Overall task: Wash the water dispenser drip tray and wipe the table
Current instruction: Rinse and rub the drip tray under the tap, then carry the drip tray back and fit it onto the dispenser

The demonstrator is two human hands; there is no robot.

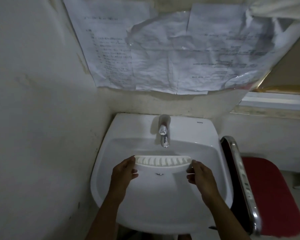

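Drip tray (163, 163): gripped endwise by left hand (124, 172) and right hand (200, 175), held over sink (220, 170) beneath tap (164, 135), likely for rinsing.

Both arms reach up from the bottom edge, bare, and lean in toward each other. The left hand (124, 172) is at about 10 o'clock from the middle, with its back facing up. Its thumb lies on top and its fingers curl under, pinching the left end of the tray (163, 163). The right hand (200, 175) is at about 2 o'clock, posed the same way on the right end. Both wrists look straight. It is dark, so the fingertips are hard to see and the grip may be loose.
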